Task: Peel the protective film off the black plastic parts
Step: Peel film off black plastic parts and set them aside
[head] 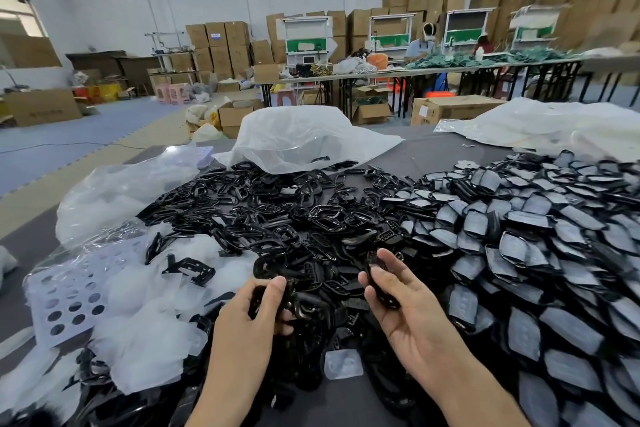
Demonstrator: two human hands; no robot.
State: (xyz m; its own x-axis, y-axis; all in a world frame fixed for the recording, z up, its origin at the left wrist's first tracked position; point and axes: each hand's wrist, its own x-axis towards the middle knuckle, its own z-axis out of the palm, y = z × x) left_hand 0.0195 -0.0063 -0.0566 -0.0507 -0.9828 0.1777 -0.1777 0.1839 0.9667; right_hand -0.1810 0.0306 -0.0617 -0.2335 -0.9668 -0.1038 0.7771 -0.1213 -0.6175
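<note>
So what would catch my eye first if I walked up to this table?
A sea of bare black plastic parts fills the middle of the table, beside a greyer heap of film-covered parts on the right. Peeled film lies in a pale drift on the left. Nearest the camera, the left hand and right hand each grip one such part.

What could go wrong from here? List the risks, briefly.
1. The filmed pile and the bare black parts meet mid-table, so the black part in the right hand could land in the wrong heap.
2. A loose film piece lies among black parts near the wrists and may get buried.
3. The left hand grips a second part, so neither hand is free to peel.
</note>
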